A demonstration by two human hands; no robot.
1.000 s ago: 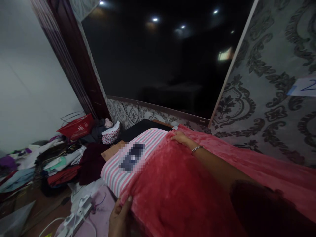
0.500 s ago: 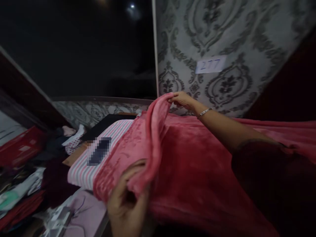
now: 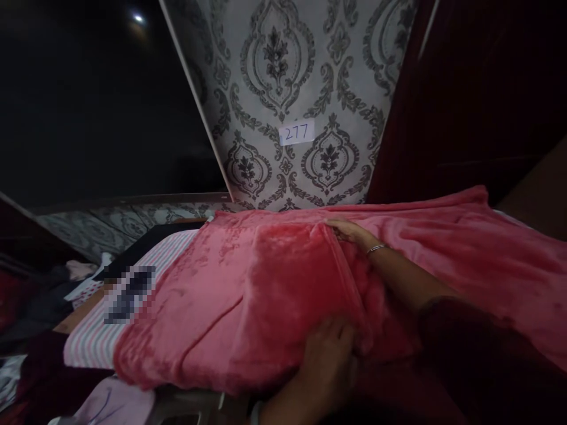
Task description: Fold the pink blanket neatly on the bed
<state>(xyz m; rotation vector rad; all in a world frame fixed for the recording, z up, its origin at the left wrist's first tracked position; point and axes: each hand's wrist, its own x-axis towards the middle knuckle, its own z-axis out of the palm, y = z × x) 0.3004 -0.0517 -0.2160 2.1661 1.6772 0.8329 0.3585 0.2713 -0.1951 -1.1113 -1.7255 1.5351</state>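
A plush pink-red blanket (image 3: 283,277) lies spread over a surface, with part of it folded over into a darker red panel in the middle. My right hand (image 3: 348,230), with a silver bangle at its wrist, pinches the far corner of that fold. At the near end of the same folded edge is my left hand (image 3: 330,354), slightly blurred, its fingers curled on the fabric. Under the blanket's left side shows a striped pink, grey and white cloth (image 3: 91,339). A pixelated dark patch covers part of the stripes.
A large dark screen (image 3: 101,112) stands at the back left. Patterned wallpaper bears a paper label (image 3: 296,131) reading 277. Loose clothes (image 3: 84,283) lie to the left, and a pale pink item (image 3: 115,404) sits at the lower left.
Both hands have moved the raised blanket fold rightward and down, and it now lies flat over the blanket. The view has turned to the right.
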